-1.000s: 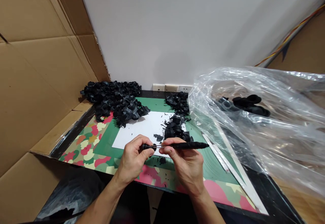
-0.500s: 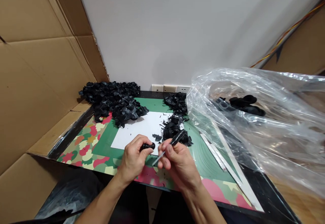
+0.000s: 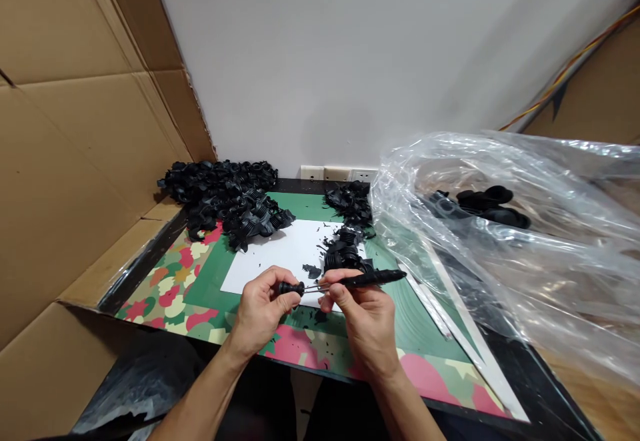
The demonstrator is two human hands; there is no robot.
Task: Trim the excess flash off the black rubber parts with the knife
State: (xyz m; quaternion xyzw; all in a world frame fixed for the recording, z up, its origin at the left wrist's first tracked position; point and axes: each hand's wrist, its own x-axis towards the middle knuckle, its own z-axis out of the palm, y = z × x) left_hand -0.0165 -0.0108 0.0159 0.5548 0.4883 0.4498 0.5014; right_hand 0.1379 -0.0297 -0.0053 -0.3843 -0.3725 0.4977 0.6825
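Note:
My left hand (image 3: 265, 304) is closed around a small black ribbed rubber part (image 3: 291, 288), its end poking out between thumb and forefinger. In my right hand (image 3: 367, 311) is a slim black-handled tool (image 3: 375, 278) with a thin metal tip. That tip lies level and meets the right end of the rubber part; whether it goes inside I cannot tell. Just beyond my right hand, several black ribbed rubber parts (image 3: 343, 251) lie heaped on a white sheet (image 3: 265, 261). A loose black scrap (image 3: 313, 271) rests near my fingertips.
Black rubber pieces (image 3: 225, 194) are piled at the back left, with black scraps (image 3: 350, 201) at the back right. A clear plastic bag (image 3: 450, 261) holding black parts covers the right side. White strips (image 3: 450, 334) lie on the green mat (image 3: 400, 307). Cardboard (image 3: 100, 127) walls the left.
My right hand has turned the tool from a slant to nearly level, its handle now pointing right. The metal tip has come up to the end of the rubber part.

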